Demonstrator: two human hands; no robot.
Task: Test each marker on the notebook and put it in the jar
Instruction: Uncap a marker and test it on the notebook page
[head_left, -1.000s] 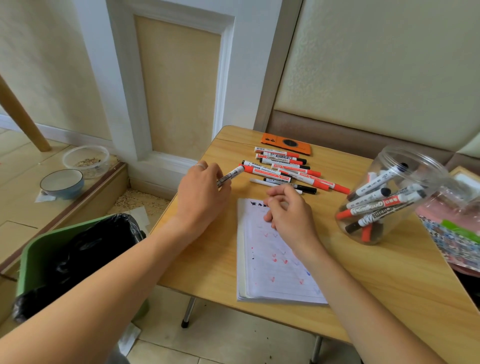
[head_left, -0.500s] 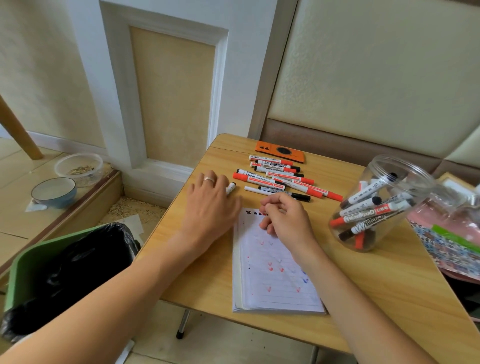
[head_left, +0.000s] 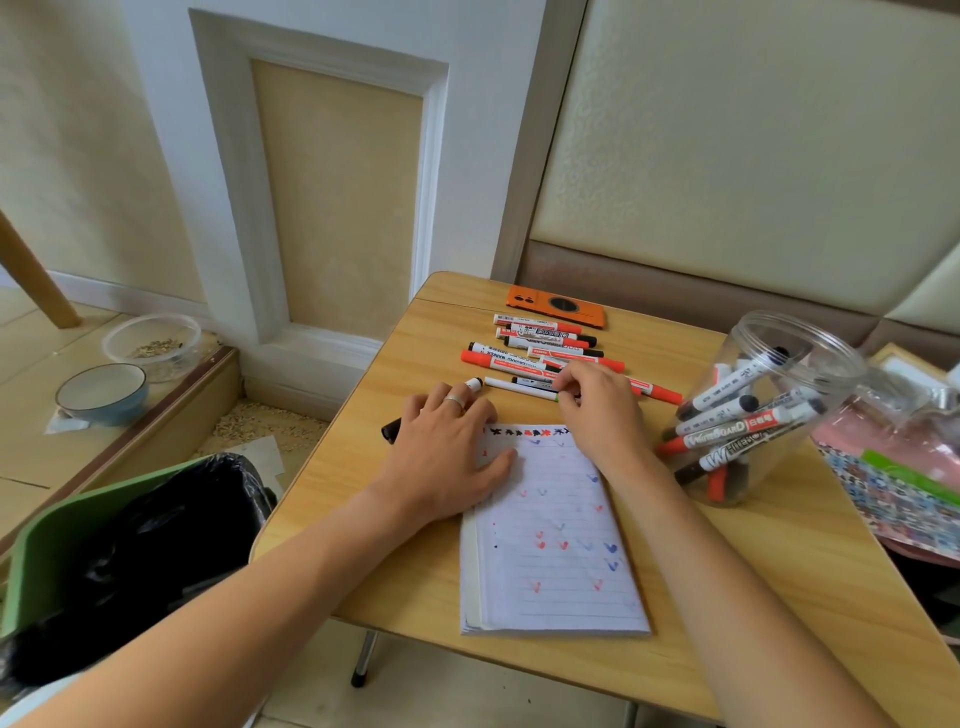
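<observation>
An open lined notebook with red, blue and black test marks lies on the small wooden table. My left hand lies at the notebook's top left corner, fingers curled over a black-capped white marker, thumb on the page. My right hand pinches the right end of a thin white pen just beyond the notebook. Behind it lie several red and black markers in a row. A clear plastic jar, tilted on its side at the right, holds several markers.
An orange phone lies at the table's far edge. A pink patterned packet sits to the right of the jar. Left of the table stands a green bin with a black bag. Two bowls rest on the raised floor.
My left hand brought its marker down onto the table and set its thumb on the notebook. My right hand moved from the notebook's top edge up to the thin white pen.
</observation>
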